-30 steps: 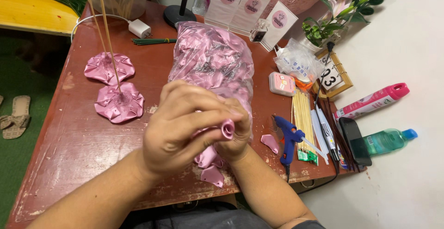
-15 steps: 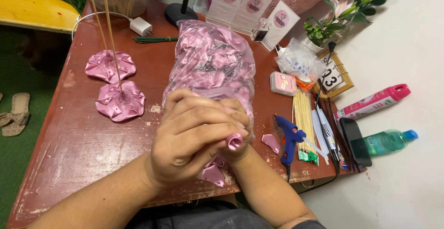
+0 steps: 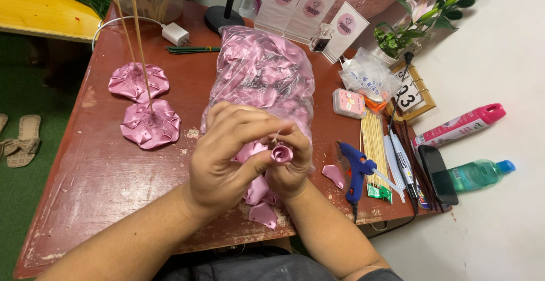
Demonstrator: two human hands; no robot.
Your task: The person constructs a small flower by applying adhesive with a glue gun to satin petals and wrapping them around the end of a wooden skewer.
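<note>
Two hands, left (image 3: 227, 156) and right (image 3: 292, 170), hold their fingers closed on a pink rolled bud (image 3: 281, 154) above the desk (image 3: 102, 184). A slack pinch could let the coil unwind onto loose petals (image 3: 262, 214).

Blue glue gun (image 3: 356, 170) beside wooden skewers (image 3: 373, 139); two pink flowers (image 3: 150, 123) (on sticks) left; green bottle (image 3: 480, 173) on floor.

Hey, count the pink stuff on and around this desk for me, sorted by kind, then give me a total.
Finished pink flowers on sticks: 2
Rolled pink bud held by left hand and right hand: 1
Bag of pink petals: 1
Pink spray can: 1
Total: 5, leaving out the loose petals partly hidden under the hands.
</note>
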